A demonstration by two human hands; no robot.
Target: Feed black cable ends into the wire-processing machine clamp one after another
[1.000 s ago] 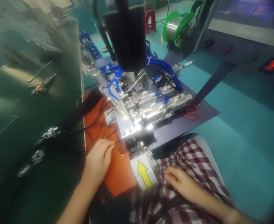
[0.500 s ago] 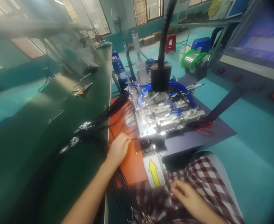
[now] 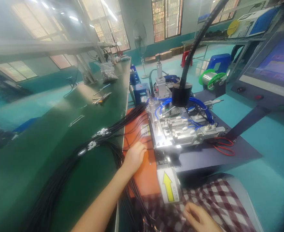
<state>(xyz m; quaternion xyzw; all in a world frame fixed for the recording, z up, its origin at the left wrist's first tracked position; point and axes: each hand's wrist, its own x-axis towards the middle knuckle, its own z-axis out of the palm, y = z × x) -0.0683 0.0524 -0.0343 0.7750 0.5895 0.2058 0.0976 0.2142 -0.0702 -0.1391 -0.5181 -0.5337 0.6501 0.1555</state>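
Note:
My left hand is over the orange sheet, thumb and fingers closed on a thin black cable that runs to the edge of the metal machine. Above it, several more black cables enter the machine's left side. Low on the right, my right hand is closed with curled fingers over the checked cloth on my lap; anything in its grasp is hidden. Between the hands is a white part with a yellow arrow. Stripped cable ends hang below the left forearm.
Cable bundles with bright metal ends lie on the green table, with tweezers, tools and a bag of small parts farther back. A black hose comes down over the machine. A wire spool and screen stand right.
The head view has shifted, so the scene sits farther right and lower. My left hand keeps its closed grip on the cable, and my right hand stays curled over my lap.

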